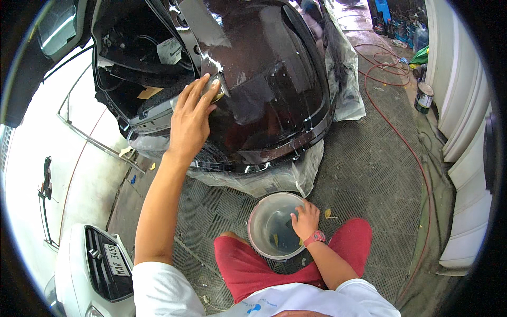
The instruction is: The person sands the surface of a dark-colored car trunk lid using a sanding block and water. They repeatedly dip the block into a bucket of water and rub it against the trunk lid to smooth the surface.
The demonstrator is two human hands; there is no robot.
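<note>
My left hand [191,117] reaches up to the dark, glossy rear of a car body [253,95]. Its fingertips press at the edge of the opening, over a small greyish piece with a yellowish bit below it; the fingers mostly cover it and its kind is unclear. Between my knees stands a round, whitish plastic basin [254,232] with water and a small yellow piece [275,239] inside. Over the basin's right rim lies my right hand [306,219], fingers apart and pointing inward, with nothing visible in them. A red watch is on that wrist.
Plastic sheeting [274,179] hangs under the bumper and along its right side. A red hose [393,127] winds over the ridged floor at right, near a can [424,98]. A white car [97,269] stands at lower left; white panels [462,79] line the right.
</note>
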